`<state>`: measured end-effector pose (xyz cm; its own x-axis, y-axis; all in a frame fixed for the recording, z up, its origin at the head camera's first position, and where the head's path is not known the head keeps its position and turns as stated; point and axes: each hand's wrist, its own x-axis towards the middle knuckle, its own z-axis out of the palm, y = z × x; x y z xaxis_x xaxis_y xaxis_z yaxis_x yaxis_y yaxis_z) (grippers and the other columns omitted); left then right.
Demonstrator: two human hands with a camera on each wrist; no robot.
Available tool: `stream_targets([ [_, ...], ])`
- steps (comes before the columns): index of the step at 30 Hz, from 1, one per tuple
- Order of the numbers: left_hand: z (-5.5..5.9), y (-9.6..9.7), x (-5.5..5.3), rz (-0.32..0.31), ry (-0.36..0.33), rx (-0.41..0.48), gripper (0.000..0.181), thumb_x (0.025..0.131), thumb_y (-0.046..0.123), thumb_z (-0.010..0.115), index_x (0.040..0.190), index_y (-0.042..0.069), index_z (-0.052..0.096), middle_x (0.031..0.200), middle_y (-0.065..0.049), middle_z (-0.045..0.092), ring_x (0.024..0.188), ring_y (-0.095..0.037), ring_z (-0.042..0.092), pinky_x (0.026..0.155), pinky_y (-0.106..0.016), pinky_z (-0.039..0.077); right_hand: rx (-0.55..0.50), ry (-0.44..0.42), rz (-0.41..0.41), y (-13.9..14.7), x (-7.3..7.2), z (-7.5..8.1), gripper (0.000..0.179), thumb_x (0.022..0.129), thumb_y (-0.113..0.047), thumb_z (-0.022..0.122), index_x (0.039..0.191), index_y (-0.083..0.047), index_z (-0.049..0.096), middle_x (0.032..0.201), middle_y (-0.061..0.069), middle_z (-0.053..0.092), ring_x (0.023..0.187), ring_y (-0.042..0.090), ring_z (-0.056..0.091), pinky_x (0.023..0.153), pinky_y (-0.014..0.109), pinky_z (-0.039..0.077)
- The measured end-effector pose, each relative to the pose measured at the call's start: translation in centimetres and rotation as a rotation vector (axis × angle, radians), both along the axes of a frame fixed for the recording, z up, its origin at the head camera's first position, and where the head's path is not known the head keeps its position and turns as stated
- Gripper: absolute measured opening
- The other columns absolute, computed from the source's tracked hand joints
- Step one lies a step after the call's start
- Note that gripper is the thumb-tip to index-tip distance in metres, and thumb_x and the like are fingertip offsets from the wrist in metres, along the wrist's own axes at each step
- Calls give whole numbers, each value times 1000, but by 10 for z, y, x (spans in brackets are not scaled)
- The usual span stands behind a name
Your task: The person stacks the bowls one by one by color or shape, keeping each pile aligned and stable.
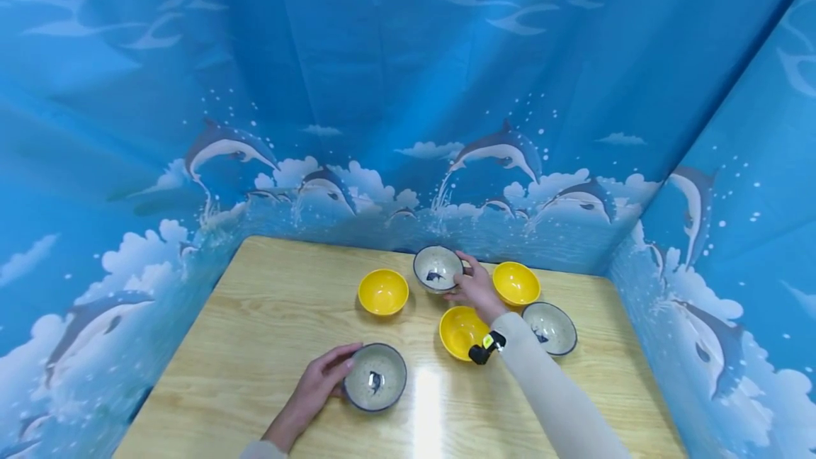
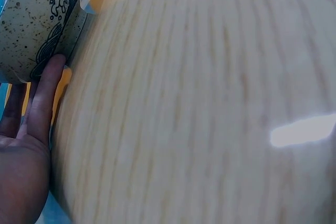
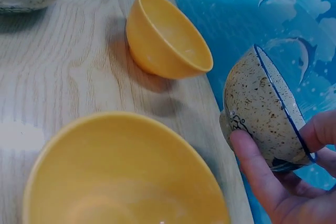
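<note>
At the front of the table, my left hand (image 1: 315,384) grips the left side of a speckled grey bowl (image 1: 376,377) with a dark rim and a fish drawing inside. Its fingers (image 2: 44,100) lie against the bowl's patterned outer wall in the left wrist view. Farther back, my right hand (image 1: 474,289) pinches the rim of a similar speckled bowl (image 1: 436,268), thumb at the rim and fingers under the outer wall. The right wrist view shows this bowl (image 3: 262,111) held up near the table's back edge. Below my right wrist is a yellow bowl (image 1: 457,331).
Another yellow bowl (image 1: 383,292) stands left of the raised bowl, and a third yellow bowl (image 1: 516,283) stands to its right. A speckled bowl (image 1: 551,328) sits at the right. A blue dolphin-print curtain (image 1: 357,105) borders the wooden table (image 1: 255,317).
</note>
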<state>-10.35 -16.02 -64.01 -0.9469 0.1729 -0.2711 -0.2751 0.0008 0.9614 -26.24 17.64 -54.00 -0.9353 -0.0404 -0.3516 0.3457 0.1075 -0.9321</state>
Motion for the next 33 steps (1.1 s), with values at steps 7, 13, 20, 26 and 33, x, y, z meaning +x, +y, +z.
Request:
stream_targets([
  [7, 1, 0, 0, 3, 2, -1, 53, 107, 32, 69, 153, 8, 61, 161, -22, 55, 116, -24, 71, 78, -36, 69, -11, 17, 39, 4, 10, 12, 70, 107, 0, 49, 172, -19, 31, 165, 32, 36, 130, 51, 64, 114, 66, 53],
  [13, 1, 0, 0, 5, 5, 3, 52, 107, 30, 70, 153, 7, 61, 160, -23, 56, 111, -23, 72, 76, -36, 69, 6, 39, 85, 6, 18, 20, 68, 108, -2, 50, 171, -19, 33, 167, 30, 36, 130, 47, 65, 110, 63, 56],
  [20, 0, 1, 0, 0, 4, 5, 52, 107, 31, 70, 153, 7, 61, 161, -23, 55, 110, -22, 72, 76, -36, 69, 20, 52, 106, 8, 27, 28, 67, 108, -1, 51, 171, -18, 35, 165, 31, 39, 130, 48, 65, 107, 62, 58],
  [26, 0, -1, 1, -6, 9, 17, 51, 108, 28, 69, 154, 6, 60, 160, -25, 55, 106, -22, 73, 76, -37, 70, 3, 47, 116, 8, 35, 33, 67, 106, -2, 53, 170, -19, 38, 165, 29, 40, 129, 46, 65, 94, 51, 68],
  [33, 0, -1, 1, -12, 4, 18, 53, 108, 30, 69, 154, 6, 60, 161, -25, 54, 108, -23, 73, 77, -36, 69, -7, 49, 116, 8, 43, 36, 68, 106, -2, 55, 168, -21, 40, 166, 27, 40, 127, 45, 67, 91, 48, 69],
])
